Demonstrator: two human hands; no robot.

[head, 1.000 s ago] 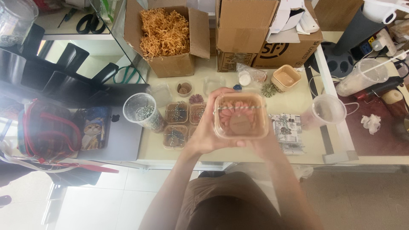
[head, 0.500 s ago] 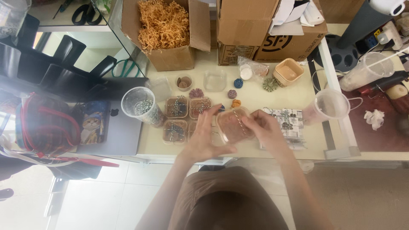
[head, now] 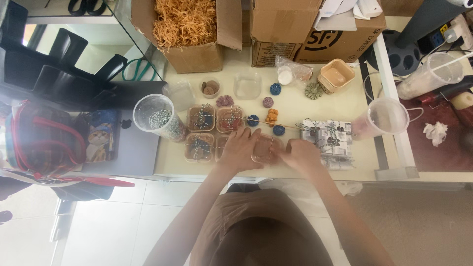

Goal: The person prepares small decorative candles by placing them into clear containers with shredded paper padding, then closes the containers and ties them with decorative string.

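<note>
Clear box (head: 265, 149) lowered to worktop front edge; left hand (head: 240, 150) and right hand (head: 301, 153) fingers clamp its sides; four tied boxes (head: 201, 118) done, this one untied.

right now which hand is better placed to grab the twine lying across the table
Right. The right hand rests on the clear box just below the twine and next to the wrapped parcel. The left hand sits farther away, near the tied boxes.

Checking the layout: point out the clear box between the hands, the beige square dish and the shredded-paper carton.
clear box (head: 264, 149), head view, its lid.
beige square dish (head: 336, 76), head view, its hollow.
shredded-paper carton (head: 197, 55), head view, its front wall.
</note>
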